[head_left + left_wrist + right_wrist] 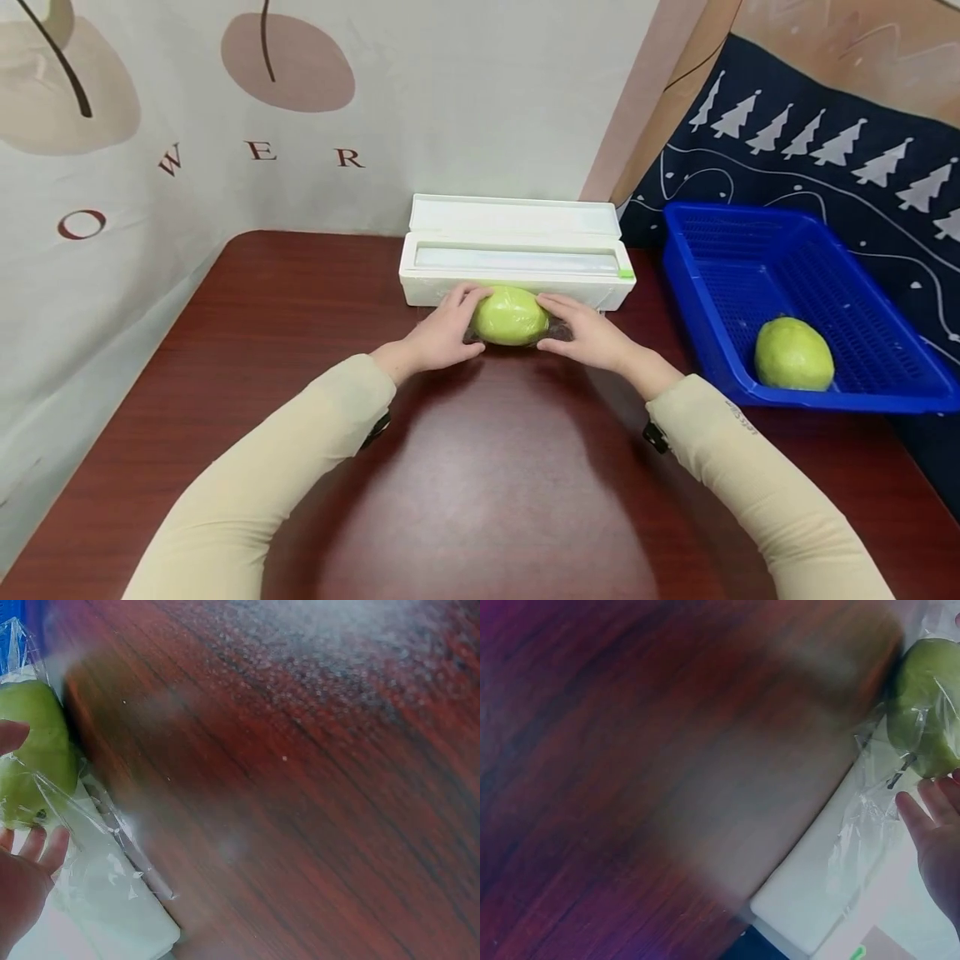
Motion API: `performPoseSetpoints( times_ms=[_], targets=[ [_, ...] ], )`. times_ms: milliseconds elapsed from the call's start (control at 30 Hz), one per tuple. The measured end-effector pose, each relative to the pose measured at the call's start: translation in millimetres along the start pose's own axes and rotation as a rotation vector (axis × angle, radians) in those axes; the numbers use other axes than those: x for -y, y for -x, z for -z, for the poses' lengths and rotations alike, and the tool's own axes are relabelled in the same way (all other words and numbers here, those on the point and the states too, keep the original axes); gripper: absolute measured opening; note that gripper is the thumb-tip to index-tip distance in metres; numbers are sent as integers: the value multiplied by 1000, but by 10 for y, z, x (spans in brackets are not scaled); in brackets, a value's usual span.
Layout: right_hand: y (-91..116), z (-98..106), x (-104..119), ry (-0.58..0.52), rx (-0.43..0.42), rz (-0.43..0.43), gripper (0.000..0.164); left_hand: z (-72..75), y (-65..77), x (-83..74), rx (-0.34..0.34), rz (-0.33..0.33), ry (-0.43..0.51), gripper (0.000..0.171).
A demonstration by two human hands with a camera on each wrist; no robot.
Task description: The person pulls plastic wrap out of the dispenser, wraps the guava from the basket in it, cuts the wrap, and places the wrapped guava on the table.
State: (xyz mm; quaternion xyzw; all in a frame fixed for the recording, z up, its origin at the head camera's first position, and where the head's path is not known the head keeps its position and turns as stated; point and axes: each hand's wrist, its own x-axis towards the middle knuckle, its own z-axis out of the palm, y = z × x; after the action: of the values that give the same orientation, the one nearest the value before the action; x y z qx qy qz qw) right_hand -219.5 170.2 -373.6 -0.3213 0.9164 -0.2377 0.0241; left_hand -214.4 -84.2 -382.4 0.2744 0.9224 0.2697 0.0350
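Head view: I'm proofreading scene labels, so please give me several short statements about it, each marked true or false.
1. The wrapped green fruit has clear film around it. True.
2. The left hand and right hand are at opposite ends of that fruit. True.
3. The long white box has its lid shut. False: the lid is open.
4. The blue basket stands to the right of the box. True.
5. The basket contains three fruits. False: it holds one green fruit.
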Motion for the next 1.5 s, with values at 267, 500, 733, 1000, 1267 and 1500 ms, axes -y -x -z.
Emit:
performPoseSetpoints(
  times_ms=[267,500,733,1000,1267,1500],
  targets=[
    [-44,-99,-68,33,-49,72,77,-83,25,-26,-22,-19,-77,86],
    [-134,-132,-84,46,-71,64,72,-34,7,5,-1,-23,-48,87],
    [-179,-90,-87,26,-133,1,62,-16,-46,-34,10,-4,-40,93],
    [-208,-75,-73,-147,-116,-55,59,-60,-90,-56,-39,66,-56,91],
    [-226,-59,-70,-279,-70,-133,59,-133,-132,-75,-113,92,-111,85],
    [-211,-34,-94,-283,-56,-145,57,-115,-159,-87,-107,91,-44,83]
  ],
)
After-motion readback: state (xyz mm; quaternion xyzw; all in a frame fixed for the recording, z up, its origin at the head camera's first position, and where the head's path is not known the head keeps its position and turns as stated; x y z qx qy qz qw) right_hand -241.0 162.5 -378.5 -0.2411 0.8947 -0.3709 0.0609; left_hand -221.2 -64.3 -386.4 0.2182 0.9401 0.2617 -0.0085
